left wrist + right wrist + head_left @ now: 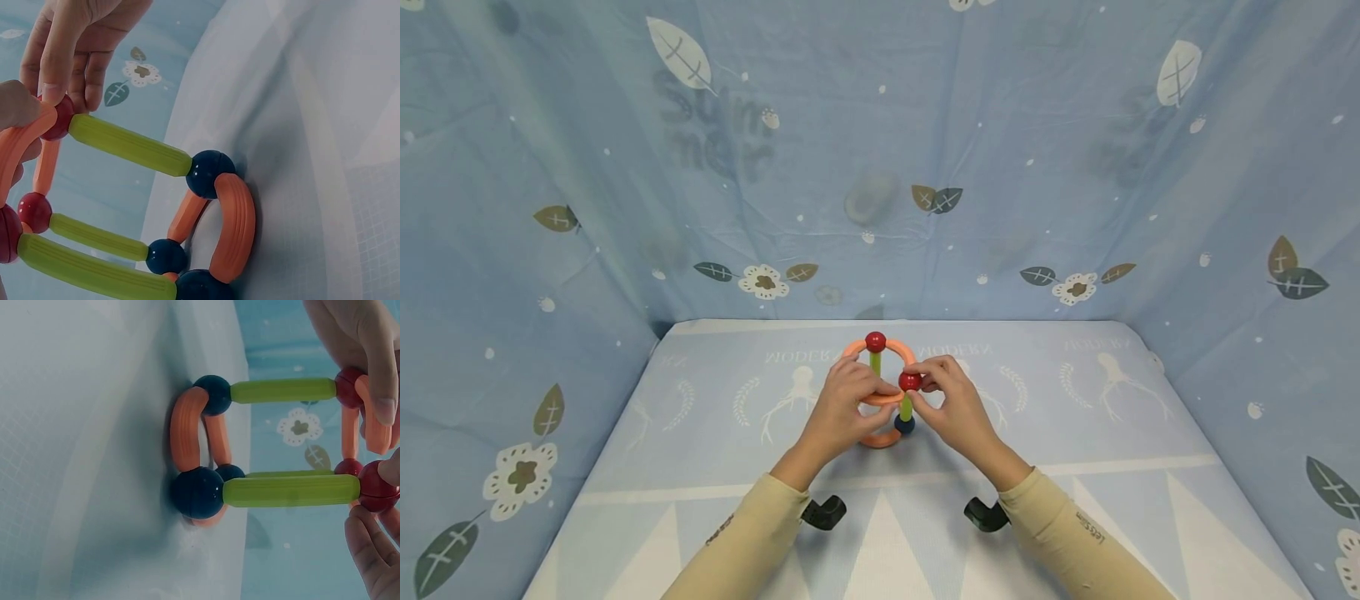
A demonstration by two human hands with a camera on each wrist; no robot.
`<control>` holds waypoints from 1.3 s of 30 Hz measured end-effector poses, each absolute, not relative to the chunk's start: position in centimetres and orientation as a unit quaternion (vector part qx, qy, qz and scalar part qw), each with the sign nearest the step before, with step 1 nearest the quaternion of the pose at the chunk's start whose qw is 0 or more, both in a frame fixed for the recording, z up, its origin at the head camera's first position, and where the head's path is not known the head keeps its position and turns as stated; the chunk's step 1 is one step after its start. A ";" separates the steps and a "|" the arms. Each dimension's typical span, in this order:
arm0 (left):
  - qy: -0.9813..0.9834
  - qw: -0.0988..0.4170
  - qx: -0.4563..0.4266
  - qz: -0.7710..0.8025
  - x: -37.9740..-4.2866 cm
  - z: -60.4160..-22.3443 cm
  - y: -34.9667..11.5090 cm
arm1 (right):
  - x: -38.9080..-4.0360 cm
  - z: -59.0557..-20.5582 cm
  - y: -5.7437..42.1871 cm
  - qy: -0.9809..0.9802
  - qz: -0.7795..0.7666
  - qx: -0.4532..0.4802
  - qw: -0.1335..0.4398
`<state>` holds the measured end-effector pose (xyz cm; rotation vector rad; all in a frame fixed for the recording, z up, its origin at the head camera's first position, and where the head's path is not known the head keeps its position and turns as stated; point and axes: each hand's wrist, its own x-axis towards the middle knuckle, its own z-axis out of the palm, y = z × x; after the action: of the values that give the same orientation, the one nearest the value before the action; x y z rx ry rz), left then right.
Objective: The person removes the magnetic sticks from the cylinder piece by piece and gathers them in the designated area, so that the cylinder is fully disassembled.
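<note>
Frame of sticks and balls (pixel 290 491), upright on the tabletop (pixel 700 467).
Nearer than the frame, your right sleeve (pixel 1075 533) seems to read "LetsSim"; print on your left sleeve (pixel 741 542) is illegible. At the frame's top, thumb and fingers drawn in, your left hand (pixel 847 400) pinches an orange curved stick (pixel 14 145), your right hand (pixel 953 400) a red ball (pixel 910 381). Pulling sideways could pop that ball off its green stick (pixel 906 407); uneven pressing could tip the frame. Beyond it, "MODERN" appears inverted on the tabletop; the curtain's (pixel 820 150) faint lettering is unclear.
</note>
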<state>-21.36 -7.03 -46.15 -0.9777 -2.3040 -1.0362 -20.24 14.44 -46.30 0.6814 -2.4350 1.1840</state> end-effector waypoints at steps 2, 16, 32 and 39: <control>-0.833 0.216 -0.353 -0.367 -21.3 -46.2 -7.0 | -20.3 -46.4 14.5 -0.859 0.420 0.238 0.173; -0.825 0.228 -0.356 -0.375 -21.5 -46.8 -7.6 | -20.3 -46.5 14.5 -0.860 0.423 0.232 0.164; -0.829 0.251 -0.353 -0.355 -21.7 -47.7 -8.0 | -20.3 -46.5 14.4 -0.860 0.416 0.236 0.176; -0.827 0.256 -0.362 -0.345 -21.8 -48.0 -8.2 | -20.3 -46.6 14.4 -0.862 0.417 0.233 0.171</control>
<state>-21.85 -8.18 -48.02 -0.9827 -2.2443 -0.9366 -20.28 14.35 -46.59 0.6609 -2.4465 1.1840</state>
